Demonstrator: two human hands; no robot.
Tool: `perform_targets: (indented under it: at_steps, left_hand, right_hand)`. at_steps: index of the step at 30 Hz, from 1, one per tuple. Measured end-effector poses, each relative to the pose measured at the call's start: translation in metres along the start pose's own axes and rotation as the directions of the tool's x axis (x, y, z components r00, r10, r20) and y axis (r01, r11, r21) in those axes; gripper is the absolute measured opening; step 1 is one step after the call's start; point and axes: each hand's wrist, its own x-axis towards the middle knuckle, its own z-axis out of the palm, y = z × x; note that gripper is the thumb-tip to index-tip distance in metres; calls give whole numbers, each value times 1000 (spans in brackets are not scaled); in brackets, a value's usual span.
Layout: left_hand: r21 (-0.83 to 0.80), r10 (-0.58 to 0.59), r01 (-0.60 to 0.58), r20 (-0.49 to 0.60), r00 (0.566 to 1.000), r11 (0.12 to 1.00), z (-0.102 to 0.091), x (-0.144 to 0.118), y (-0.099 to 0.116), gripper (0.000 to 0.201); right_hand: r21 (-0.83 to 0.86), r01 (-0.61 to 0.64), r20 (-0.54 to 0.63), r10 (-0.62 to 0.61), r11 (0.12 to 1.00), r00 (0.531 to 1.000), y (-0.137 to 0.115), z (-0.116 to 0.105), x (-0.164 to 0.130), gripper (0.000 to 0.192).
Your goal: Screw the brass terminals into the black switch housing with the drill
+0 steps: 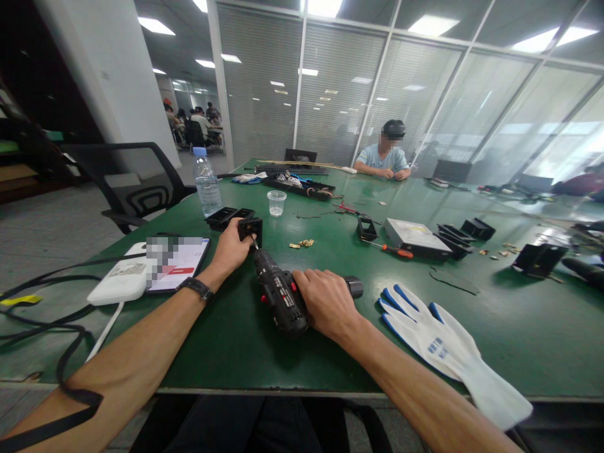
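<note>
My left hand pinches the black bracket with its fingers toward the table's left edge, while my right hand wraps closed around the drill, long axis running away from me, bit meeting the bracket.

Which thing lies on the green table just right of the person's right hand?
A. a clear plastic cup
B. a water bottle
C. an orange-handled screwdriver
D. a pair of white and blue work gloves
D: the white and blue work gloves lie flat on the green table, right beside the right hand gripping the black cordless drill.
</note>
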Motion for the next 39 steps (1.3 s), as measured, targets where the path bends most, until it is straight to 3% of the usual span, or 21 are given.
perform_targets:
  at_steps: [14, 29, 39]
  left_hand:
    - [30, 4, -4, -28, 1000, 1000, 0, -1, 0, 42]
    - [-52, -10, 10, -5, 1000, 999, 4, 4, -7, 44]
    - [57, -11, 12, -18, 1000, 998, 0, -1, 2, 44]
  right_hand:
    - [1, 5, -35, -5, 1000, 999, 1, 2, 1, 32]
    - [0, 14, -42, -14, 1000, 999, 2, 5, 1, 35]
    - [-1, 8, -47, -9, 1000, 999, 1, 5, 0, 32]
